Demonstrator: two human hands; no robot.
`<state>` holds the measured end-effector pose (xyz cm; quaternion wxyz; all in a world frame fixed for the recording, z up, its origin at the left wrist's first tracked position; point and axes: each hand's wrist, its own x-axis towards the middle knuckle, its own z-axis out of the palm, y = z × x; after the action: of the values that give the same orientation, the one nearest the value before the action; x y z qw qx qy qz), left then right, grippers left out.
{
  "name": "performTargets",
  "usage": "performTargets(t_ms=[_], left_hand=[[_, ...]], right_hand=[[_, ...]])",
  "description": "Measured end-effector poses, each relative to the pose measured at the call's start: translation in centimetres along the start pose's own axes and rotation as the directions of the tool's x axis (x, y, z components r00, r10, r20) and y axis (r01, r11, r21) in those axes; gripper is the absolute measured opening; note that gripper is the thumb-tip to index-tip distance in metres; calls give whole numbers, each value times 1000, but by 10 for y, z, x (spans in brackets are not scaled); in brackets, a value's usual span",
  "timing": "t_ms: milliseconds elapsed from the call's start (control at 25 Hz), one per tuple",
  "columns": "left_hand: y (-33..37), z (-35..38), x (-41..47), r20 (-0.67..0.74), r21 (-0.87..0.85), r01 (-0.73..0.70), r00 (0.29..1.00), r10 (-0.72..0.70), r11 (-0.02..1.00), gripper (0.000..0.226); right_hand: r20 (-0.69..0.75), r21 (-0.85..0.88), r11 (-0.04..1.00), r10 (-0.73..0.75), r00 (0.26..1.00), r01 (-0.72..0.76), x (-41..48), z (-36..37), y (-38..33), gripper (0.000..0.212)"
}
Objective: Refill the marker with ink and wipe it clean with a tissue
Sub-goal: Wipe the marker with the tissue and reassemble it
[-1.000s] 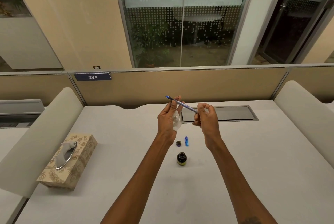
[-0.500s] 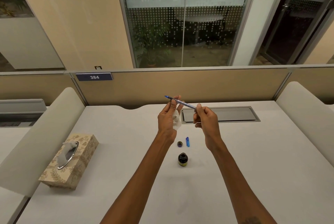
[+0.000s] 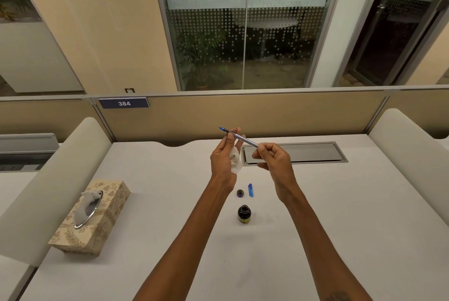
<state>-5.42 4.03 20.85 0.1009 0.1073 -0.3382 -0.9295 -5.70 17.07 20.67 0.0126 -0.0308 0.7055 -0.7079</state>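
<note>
A thin marker (image 3: 243, 139) with a blue tip is held in the air above the desk, tip pointing up and left. My right hand (image 3: 275, 159) pinches its rear end. My left hand (image 3: 224, 157) holds a crumpled white tissue (image 3: 236, 161) in the palm, its fingertips beside the marker near the tip. On the desk below stand an open dark ink bottle (image 3: 244, 214), its small round cap (image 3: 240, 193) and the blue marker cap (image 3: 250, 190).
A patterned tissue box (image 3: 97, 218) with a tissue sticking out sits at the left on the white desk (image 3: 340, 215). A grey cable hatch (image 3: 306, 152) lies behind my hands. Padded dividers flank the desk, and a partition closes the back.
The marker has slid a little to the right through my left fingers as my right hand drew back. The items on the desk have not moved.
</note>
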Motion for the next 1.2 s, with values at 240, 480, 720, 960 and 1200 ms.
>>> performTargets(t_ms=[240,480,720,960,1200], left_hand=[[-3,-2,1,9,-9,18,1000,-18,1000,21],[-1,-3,1,9,-22,22,1000,-22,1000,22],[-3,4,-6,40,-6,46,998,-46,999,22],[-1,2,-1,26,24,56,998,-57,998,25],[3,2,1,-39,-23,26,999,-27,999,19]], right_hand=[[-19,-54,987,148,989,-149,3,4,-6,55],[10,55,998,-13,1000,13,-3,-4,6,19],[-57,11,994,107,993,-107,0,-1,-2,45],[-63,-6,995,95,993,-95,-2,-2,0,46],[-19,47,994,95,995,-94,-4,-4,0,37]])
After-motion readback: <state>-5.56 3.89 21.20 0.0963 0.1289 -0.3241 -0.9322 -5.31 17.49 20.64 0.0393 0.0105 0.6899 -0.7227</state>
